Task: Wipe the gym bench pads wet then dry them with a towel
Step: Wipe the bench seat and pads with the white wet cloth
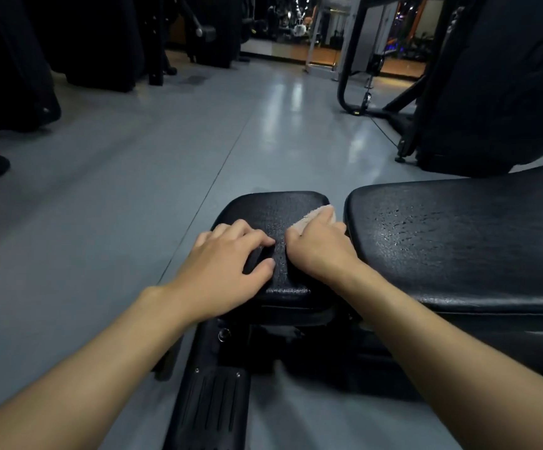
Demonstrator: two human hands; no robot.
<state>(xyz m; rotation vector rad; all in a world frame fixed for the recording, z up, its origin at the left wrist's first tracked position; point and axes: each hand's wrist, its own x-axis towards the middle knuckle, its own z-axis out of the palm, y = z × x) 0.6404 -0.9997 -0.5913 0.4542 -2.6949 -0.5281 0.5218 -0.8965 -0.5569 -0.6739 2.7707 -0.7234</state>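
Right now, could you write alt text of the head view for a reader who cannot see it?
A person's right hand holds a pale cloth on a small black bench pad, while the left hand rests beside it on the same pad. A longer black pad lies to the right; both look wet.

Only two slim forearms and the hands show of the person, the left hand (227, 267) and right hand (318, 245) both bare like the arms behind them, with slender fingers (247, 230), short plain nails and faintly marked knuckles and wrist bones.
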